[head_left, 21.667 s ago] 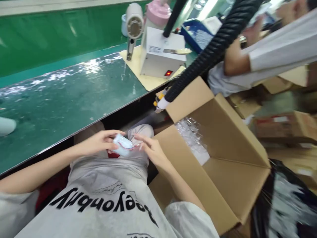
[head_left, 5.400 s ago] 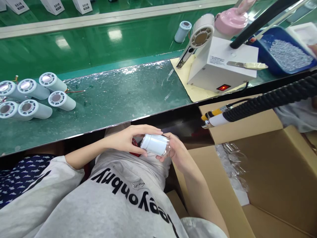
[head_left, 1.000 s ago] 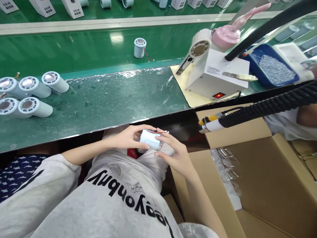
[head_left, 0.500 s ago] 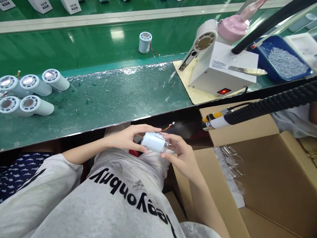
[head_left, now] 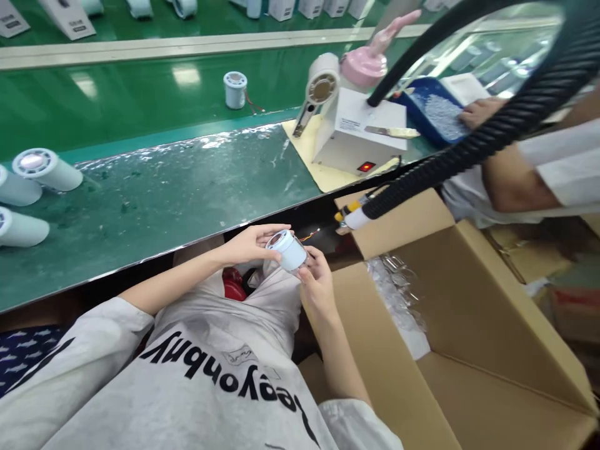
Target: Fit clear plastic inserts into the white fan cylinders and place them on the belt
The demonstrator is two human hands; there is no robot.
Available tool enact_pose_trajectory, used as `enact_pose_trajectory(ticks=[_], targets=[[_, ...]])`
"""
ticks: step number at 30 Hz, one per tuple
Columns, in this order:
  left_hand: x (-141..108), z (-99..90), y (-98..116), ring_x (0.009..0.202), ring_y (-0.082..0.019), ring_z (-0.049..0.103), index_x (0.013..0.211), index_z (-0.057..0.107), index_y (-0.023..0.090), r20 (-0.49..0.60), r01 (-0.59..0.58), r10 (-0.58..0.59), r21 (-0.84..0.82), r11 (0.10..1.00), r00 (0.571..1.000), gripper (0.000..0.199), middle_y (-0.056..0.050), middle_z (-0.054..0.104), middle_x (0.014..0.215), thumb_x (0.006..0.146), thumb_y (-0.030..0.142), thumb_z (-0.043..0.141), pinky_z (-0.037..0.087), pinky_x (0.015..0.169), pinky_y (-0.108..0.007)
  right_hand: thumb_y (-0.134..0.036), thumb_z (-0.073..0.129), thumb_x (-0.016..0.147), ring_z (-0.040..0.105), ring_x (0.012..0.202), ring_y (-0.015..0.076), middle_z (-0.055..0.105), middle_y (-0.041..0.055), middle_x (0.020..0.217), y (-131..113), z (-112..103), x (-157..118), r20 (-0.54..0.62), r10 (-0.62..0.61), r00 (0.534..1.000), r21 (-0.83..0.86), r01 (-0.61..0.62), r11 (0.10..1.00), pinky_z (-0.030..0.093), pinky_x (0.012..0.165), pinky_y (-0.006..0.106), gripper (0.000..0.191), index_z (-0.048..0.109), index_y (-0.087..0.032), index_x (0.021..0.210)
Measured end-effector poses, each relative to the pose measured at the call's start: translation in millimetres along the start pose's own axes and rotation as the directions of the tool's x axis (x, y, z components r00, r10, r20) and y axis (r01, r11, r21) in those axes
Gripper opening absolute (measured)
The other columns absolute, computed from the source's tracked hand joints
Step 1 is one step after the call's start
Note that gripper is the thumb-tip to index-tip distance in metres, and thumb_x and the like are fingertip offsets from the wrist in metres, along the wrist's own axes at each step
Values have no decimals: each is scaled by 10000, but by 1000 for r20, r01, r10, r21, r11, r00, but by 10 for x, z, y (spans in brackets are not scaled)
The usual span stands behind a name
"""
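Over my lap, below the bench edge, a pale blue cylindrical part [head_left: 290, 252] is held between both hands. Its ringed end tilts up to the left, and thin coloured wires with a small white plug stick out behind it. My left hand [head_left: 255, 244] grips the ringed end between thumb and fingers. At the other end, where something clear shows, the fingers of my right hand [head_left: 319, 278] are wrapped round. Similar pale blue cylinders [head_left: 54, 172] lie on the bench at the left, and one more [head_left: 235, 90] stands upright farther back.
The green bench [head_left: 187, 187] crosses ahead. A white machine [head_left: 360, 134] with a red switch stands on it, beside a blue tray [head_left: 438, 109]. A black hose [head_left: 445, 156] hangs at the right, above an open carton [head_left: 506, 325]. Another person's hand [head_left: 482, 112] reaches the tray.
The view has swung right. The held part has tipped so its ringed end now shows, and my right hand sits lower around the far end. Another person's arm has appeared by the blue tray.
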State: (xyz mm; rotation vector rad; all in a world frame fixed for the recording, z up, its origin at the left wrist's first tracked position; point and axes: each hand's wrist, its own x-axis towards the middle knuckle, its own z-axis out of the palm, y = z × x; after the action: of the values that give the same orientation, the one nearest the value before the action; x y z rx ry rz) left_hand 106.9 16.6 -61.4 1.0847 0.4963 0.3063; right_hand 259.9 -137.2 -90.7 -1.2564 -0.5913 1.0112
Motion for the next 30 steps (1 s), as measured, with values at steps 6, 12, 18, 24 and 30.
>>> enact_pose_trajectory(ticks=[6,12,18,24,30], targets=[[842,319,-112,1304,-364,667,1251,755,118,70,28,-28,-4,1000,997,862,-186,761,1297,470,347,1040,442,1189,-541,-749,851,613,702,955,242,689,73,1098,214,-333,178,-246,-50,968,30,59,998,627,875,432,771,523,-272,1121],[1002,369,-67,1310,-356,661,1262,747,108,122,18,-24,57,998,992,879,-187,751,1317,474,370,1039,413,1211,-522,-736,873,589,705,996,248,709,73,1109,182,-486,291,-237,-64,969,73,84,994,626,904,425,782,536,-275,1123],[763,220,-8,1281,-348,675,1299,723,115,83,22,-31,105,994,996,880,-204,725,1353,509,350,1031,463,1160,-508,-680,902,602,715,1007,261,726,88,1124,191,-392,357,-100,-43,994,83,51,995,634,882,423,751,565,-264,1129],[685,142,98,1276,-319,679,1256,718,129,111,0,-14,126,992,994,790,-206,699,1391,541,276,1021,495,1129,-462,-743,864,630,719,1041,274,720,103,1138,153,-282,311,-84,-86,993,40,90,995,628,918,460,763,552,-263,1135],[178,28,145,1384,-288,620,1371,643,245,398,-217,111,231,949,910,771,-170,609,1522,670,159,952,524,1114,-418,-449,906,765,692,1262,304,709,122,1356,-160,-295,-122,132,-242,961,-292,271,917,622,1009,465,478,674,-262,1138]])
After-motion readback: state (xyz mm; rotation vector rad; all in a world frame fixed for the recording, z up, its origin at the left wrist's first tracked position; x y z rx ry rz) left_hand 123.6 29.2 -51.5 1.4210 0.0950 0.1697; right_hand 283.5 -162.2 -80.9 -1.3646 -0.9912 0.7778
